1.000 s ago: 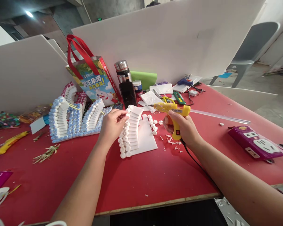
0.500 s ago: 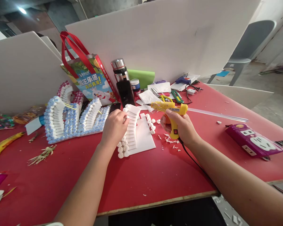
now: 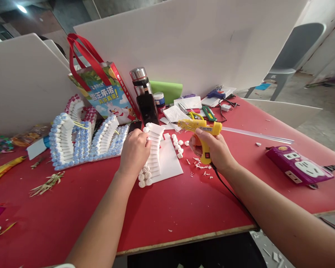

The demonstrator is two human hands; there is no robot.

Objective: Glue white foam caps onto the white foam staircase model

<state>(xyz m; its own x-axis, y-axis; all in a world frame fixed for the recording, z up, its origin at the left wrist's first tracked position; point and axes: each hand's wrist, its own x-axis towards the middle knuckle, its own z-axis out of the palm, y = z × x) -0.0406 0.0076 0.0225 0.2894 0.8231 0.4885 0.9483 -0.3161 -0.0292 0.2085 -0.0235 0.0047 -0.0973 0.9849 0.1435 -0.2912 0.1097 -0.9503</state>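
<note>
My right hand (image 3: 216,147) is wrapped round the handle of a yellow hot glue gun (image 3: 205,128), its nozzle pointing left and a long clear glue stick (image 3: 257,134) sticking out of its back. With fingers curled and closed, my left hand (image 3: 135,149) rests against the left side of a white stepped, curved piece (image 3: 155,149); whatever the fingertips grip is hidden. White rolled rosettes (image 3: 145,175) line that side below the hand. The piece stands on a white foam board (image 3: 169,165). Several loose rosettes (image 3: 178,147) lie between the board and the glue gun.
Blue-and-white stepped models (image 3: 86,145) stand at left, before a printed bag (image 3: 108,93). A steel flask (image 3: 139,80) and a phone (image 3: 147,108) stand behind. A purple power strip (image 3: 298,165) lies right, a yellow cutter (image 3: 5,170) left. White scraps (image 3: 201,165) litter the red table (image 3: 184,208).
The view has shifted slightly. My left hand stays at the side of the white piece, and my right hand still holds the glue gun in much the same spot.
</note>
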